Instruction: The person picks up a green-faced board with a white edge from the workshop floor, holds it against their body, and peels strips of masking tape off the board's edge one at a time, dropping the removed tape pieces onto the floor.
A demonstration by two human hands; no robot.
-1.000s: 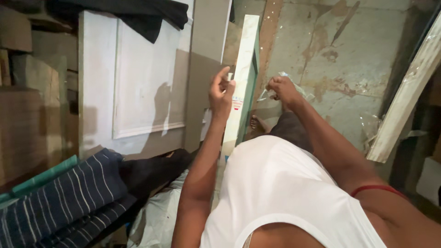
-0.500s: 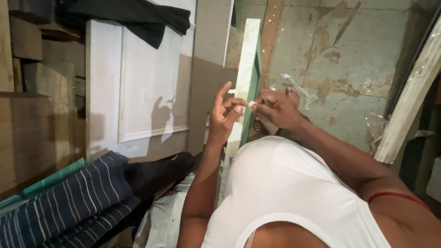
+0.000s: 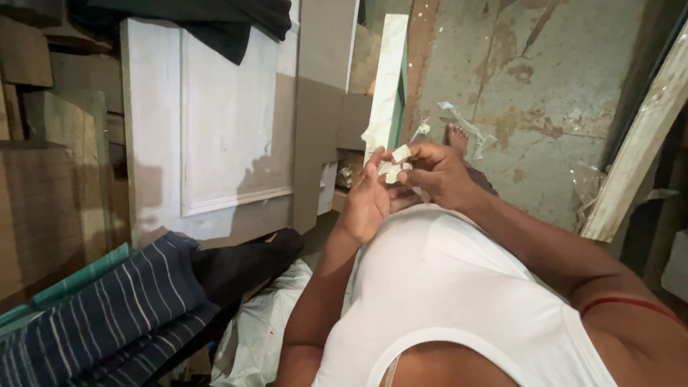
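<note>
A long narrow board (image 3: 388,79), white on its face and green along one edge, stands upright in front of me. My left hand (image 3: 367,204) and my right hand (image 3: 438,175) meet close to my chest, just below the board's lower end. Both pinch a small pale strip of tape or film (image 3: 395,163) between their fingertips. The strip is creased and folded between my thumbs. My bare foot (image 3: 456,136) shows beyond my right hand on the floor.
A white panelled door (image 3: 208,122) leans at the left with dark cloth (image 3: 215,21) over its top. Striped blue fabric (image 3: 107,308) lies at lower left. Clear plastic scraps (image 3: 469,129) litter the stained concrete floor (image 3: 559,86). A wrapped plank (image 3: 638,136) leans at the right.
My hands came off the upright board and drew together toward my chest. They now hold the pale strip between them, lower and nearer than a second ago.
</note>
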